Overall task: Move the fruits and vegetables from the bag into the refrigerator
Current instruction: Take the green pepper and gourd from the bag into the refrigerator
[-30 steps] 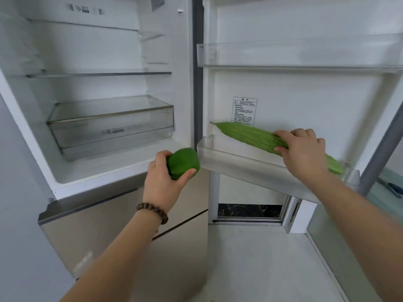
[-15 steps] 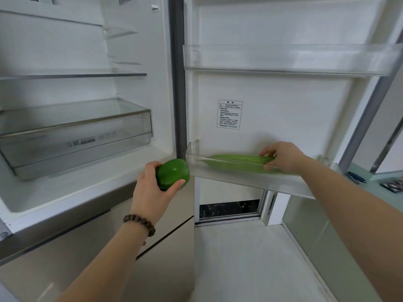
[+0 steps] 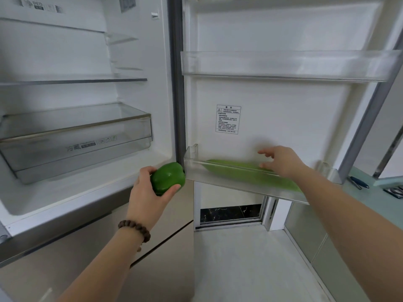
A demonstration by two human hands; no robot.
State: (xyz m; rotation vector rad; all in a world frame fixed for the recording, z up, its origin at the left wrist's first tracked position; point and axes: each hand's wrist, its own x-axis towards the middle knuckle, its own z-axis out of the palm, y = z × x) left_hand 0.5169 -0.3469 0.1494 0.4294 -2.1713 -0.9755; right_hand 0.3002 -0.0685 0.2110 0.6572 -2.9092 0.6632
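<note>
Two green vegetables are in play at the open refrigerator (image 3: 87, 192). One, a long ridged gourd (image 3: 239, 171), lies flat inside the lower door bin (image 3: 218, 182), stretching from near the bin's hinge-side end toward its outer end, seen partly through the clear front wall. The right hand (image 3: 281, 162) hovers just above the gourd at about the middle of the bin, its fingers loosely spread and pointing toward the hinge side, holding nothing; whether the fingertips graze the bin's rim cannot be told, since the hand is blurred.

The left hand (image 3: 150, 192) has its grip clamped on a green bell pepper (image 3: 168, 178), fingers over the top and thumb beneath, just in front of the hinge-side end of the lower door bin and beside the front edge of the refrigerator's floor. A beaded bracelet (image 3: 135, 229) circles that wrist.

Inside the compartment sits a clear crisper drawer (image 3: 76, 144) under a glass shelf (image 3: 74, 81). An upper door bin (image 3: 283, 66) spans the door above a printed warning label (image 3: 228, 119).
</note>
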